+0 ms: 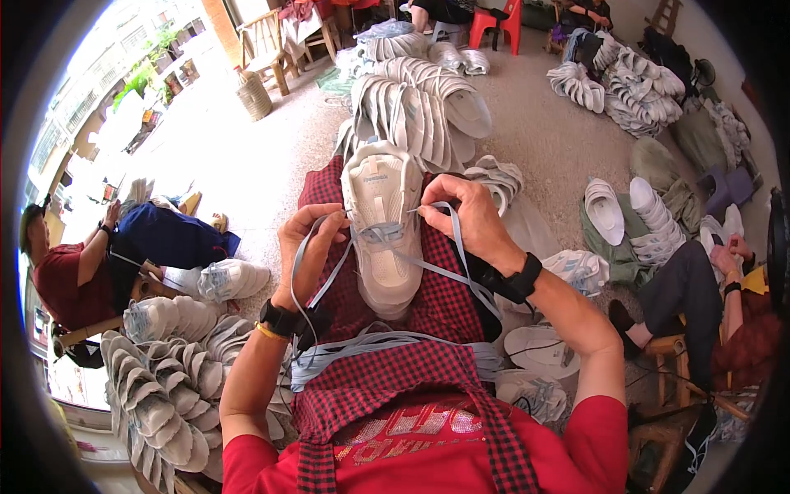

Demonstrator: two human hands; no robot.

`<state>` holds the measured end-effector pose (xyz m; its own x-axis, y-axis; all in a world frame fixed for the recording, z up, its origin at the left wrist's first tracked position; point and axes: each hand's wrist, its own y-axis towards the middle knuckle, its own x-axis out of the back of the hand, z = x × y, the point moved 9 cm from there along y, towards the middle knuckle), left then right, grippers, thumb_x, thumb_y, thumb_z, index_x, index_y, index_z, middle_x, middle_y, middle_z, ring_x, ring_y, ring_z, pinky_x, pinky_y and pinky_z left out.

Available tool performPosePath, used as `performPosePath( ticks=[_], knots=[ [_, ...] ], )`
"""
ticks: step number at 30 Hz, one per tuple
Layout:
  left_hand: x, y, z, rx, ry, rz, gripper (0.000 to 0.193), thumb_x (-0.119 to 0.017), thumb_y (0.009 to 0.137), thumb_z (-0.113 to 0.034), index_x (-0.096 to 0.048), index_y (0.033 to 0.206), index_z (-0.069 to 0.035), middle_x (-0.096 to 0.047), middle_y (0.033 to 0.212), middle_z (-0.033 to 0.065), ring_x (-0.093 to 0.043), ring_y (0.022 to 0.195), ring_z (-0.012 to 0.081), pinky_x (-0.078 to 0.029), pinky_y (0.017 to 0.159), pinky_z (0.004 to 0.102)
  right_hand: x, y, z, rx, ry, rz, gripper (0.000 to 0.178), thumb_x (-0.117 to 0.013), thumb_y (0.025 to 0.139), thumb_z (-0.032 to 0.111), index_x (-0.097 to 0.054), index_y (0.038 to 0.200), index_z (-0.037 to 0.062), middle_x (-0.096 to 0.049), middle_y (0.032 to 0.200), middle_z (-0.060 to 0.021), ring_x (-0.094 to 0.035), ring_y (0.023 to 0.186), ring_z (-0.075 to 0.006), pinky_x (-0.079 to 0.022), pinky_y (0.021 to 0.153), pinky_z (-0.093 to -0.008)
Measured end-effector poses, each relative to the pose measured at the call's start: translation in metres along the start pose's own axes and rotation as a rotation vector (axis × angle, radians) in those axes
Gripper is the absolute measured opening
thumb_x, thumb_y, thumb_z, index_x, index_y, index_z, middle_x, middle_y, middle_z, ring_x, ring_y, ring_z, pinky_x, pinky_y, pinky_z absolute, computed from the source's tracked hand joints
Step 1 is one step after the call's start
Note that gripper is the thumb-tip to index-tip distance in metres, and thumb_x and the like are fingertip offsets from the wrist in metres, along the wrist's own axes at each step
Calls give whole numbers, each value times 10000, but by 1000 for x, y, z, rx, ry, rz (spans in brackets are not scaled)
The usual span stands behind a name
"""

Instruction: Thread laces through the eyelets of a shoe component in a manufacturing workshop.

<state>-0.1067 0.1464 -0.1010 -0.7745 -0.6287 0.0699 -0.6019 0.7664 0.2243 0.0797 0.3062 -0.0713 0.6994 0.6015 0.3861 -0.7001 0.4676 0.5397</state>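
Observation:
A white-and-beige sneaker upper (387, 276) lies on my lap over a red-and-black checked apron (325, 198), its tongue end pointing away from me. A pale blue shoelace (385, 234) crosses its eyelet area, with loose lengths trailing to both sides. My left hand (311, 232) pinches one end of the lace beside the shoe's left edge. On the opposite edge my right hand (461, 212) pinches the other end, the lace looping down past the wrist. A bundle of pale blue laces (337, 356) rests across my waist.
Stacked shoe uppers (403, 123) stand just beyond my lap. More shoe piles (164, 395) lie at the left, with others (642, 90) at the far right. One person (74, 263) sits at left, another (699, 288) at right. A red plastic chair (498, 29) stands far back.

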Motion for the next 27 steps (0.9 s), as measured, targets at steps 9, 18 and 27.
performPosePath(
  ticks=[9, 18, 27],
  knots=[
    [3, -6, 1, 40, -1, 20, 208, -680, 951, -134, -692, 1071, 35, -729, 915, 97, -692, 856, 128, -545, 728, 245, -4, 2, -6, -6, 46, 25, 122, -718, 792, 80, -649, 853, 1, -691, 766, -59, -643, 710, -131, -520, 707, -286],
    [2, -14, 0, 39, 30, 20, 198, -674, 949, -142, -692, 1069, 15, -727, 922, 89, -673, 848, 117, -531, 739, 251, -12, 5, 11, 16, -83, 46, 103, -683, 752, 51, -619, 826, 18, -652, 730, -98, -661, 674, -215, -505, 645, -333],
    [-5, -12, 15, 64, 82, -28, 148, -688, 919, -96, -692, 1009, 21, -717, 863, 61, -642, 728, 86, -537, 676, 232, -35, 13, -29, -163, 131, 149, 117, -718, 780, 73, -648, 837, -1, -657, 727, -9, -607, 667, -61, -513, 641, -252]
  ],
)
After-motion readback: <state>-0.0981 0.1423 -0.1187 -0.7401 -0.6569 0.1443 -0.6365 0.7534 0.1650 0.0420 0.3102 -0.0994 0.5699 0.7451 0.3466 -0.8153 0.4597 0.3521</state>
